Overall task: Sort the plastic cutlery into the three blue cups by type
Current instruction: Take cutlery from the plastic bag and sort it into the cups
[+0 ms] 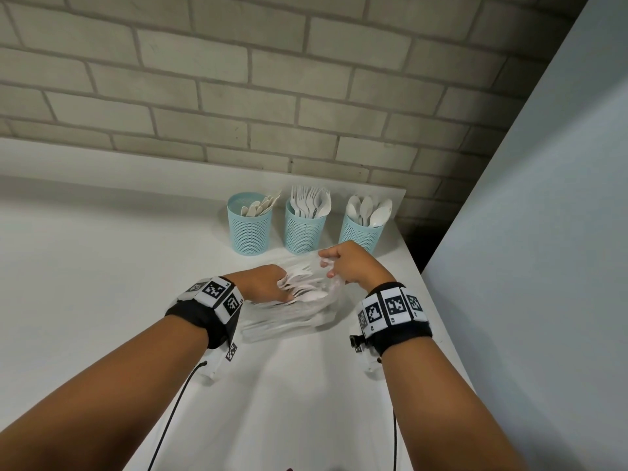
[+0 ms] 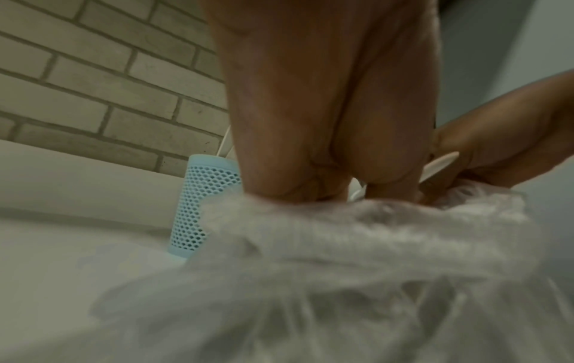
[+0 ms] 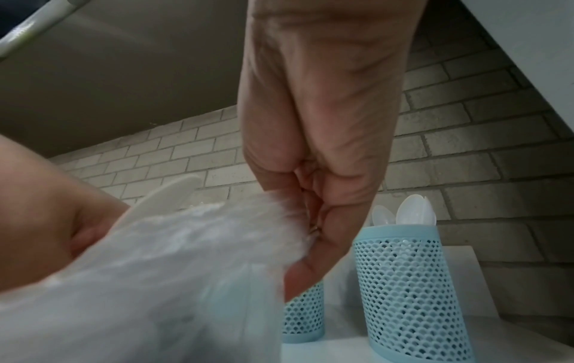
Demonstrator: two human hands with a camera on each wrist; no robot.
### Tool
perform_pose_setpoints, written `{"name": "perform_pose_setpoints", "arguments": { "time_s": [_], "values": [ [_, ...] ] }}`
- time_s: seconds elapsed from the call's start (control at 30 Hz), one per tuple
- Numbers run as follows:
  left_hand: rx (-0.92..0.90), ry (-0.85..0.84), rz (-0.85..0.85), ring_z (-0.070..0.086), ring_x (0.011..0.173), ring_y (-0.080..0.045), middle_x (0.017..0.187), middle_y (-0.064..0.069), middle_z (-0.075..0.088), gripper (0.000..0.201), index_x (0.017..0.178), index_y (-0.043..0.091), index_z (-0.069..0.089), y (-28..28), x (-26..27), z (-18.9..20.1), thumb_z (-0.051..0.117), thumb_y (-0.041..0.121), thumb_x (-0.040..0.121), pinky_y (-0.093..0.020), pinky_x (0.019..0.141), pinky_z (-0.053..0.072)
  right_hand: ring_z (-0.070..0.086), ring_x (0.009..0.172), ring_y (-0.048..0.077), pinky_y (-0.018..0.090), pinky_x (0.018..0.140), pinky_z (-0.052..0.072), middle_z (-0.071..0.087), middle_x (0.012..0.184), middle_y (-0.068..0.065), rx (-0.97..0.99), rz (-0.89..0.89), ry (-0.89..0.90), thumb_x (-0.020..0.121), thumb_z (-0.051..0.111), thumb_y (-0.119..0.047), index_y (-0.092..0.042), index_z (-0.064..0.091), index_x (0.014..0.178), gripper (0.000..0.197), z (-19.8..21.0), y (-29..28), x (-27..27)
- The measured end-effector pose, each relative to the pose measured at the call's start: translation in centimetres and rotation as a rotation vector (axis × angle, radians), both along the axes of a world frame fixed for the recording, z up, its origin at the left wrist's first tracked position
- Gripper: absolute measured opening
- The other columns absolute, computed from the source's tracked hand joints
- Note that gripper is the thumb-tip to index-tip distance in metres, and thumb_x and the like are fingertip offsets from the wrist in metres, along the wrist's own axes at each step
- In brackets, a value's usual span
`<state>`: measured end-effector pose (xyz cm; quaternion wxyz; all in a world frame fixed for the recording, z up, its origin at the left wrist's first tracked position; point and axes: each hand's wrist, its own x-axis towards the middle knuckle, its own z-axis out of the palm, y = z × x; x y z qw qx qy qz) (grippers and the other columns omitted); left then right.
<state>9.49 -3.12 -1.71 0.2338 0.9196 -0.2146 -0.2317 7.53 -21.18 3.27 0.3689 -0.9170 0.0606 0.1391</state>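
Observation:
Three blue mesh cups stand in a row by the wall: the left cup [image 1: 249, 226] holds knives, the middle cup [image 1: 304, 229] forks, the right cup [image 1: 362, 232] spoons. In front of them a clear plastic bag [image 1: 289, 321] lies on the counter with white cutlery [image 1: 302, 287] inside. My left hand [image 1: 268, 283] reaches into the bag's mouth and grips a bunch of that cutlery; a flat white piece [image 3: 167, 194] sticks up from it. My right hand [image 1: 343, 263] pinches the bag's upper edge [image 3: 273, 221] and holds it up. The left fingertips are hidden by the bag [image 2: 341, 270].
The white counter [image 1: 102, 266] ends at a brick wall [image 1: 238, 96] behind the cups. A pale panel [image 1: 543, 232] rises along the right, with a dark gap between it and the counter's right edge.

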Motion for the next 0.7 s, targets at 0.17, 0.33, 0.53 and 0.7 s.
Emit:
{"name": "perform_pose_setpoints", "arguments": {
  "time_s": [0.17, 0.33, 0.53, 0.7],
  "values": [
    [-0.150, -0.053, 0.019, 0.048, 0.078, -0.012, 0.084, 0.001, 0.054, 0.014, 0.090, 0.010, 0.053, 0.4, -0.3, 0.6, 0.059, 0.023, 0.091, -0.018, 0.068, 0.035, 0.062, 0.095, 0.016, 0.019, 0.053, 0.041, 0.058, 0.130, 0.004, -0.022, 0.032, -0.005, 0.091, 0.041, 0.009, -0.012, 0.049, 0.135, 0.049, 0.3, -0.3, 0.0],
    [-0.341, -0.039, 0.108, 0.053, 0.081, -0.011, 0.091, 0.001, 0.060, 0.013, 0.101, 0.012, 0.060, 0.7, -0.5, 1.4, 0.051, 0.020, 0.096, -0.023, 0.080, 0.037, 0.055, 0.106, 0.018, 0.027, 0.078, 0.045, 0.051, 0.137, 0.005, -0.141, 0.118, -0.032, 0.090, 0.042, 0.007, -0.017, 0.047, 0.137, 0.053, 1.3, -0.3, 0.2],
    [-0.677, 0.003, 0.283, 0.057, 0.065, -0.006, 0.076, 0.001, 0.060, 0.009, 0.093, 0.014, 0.057, 0.4, -0.3, 2.3, 0.050, 0.018, 0.096, -0.012, 0.063, 0.044, 0.049, 0.124, 0.018, 0.021, 0.097, 0.034, 0.053, 0.136, 0.006, 0.090, 0.062, -0.276, 0.097, 0.046, -0.015, -0.013, 0.051, 0.133, 0.036, 3.4, 0.8, 0.2],
    [-0.912, 0.020, 0.349, 0.060, 0.069, -0.004, 0.084, -0.002, 0.061, 0.016, 0.108, 0.011, 0.058, -0.3, 0.2, 3.1, 0.054, 0.014, 0.094, -0.008, 0.061, 0.049, 0.062, 0.092, 0.016, 0.024, 0.073, 0.052, 0.061, 0.118, 0.007, 0.285, 0.027, -0.189, 0.089, 0.062, -0.029, -0.011, 0.046, 0.134, 0.051, 3.6, 2.4, 1.3]
  ]
}}
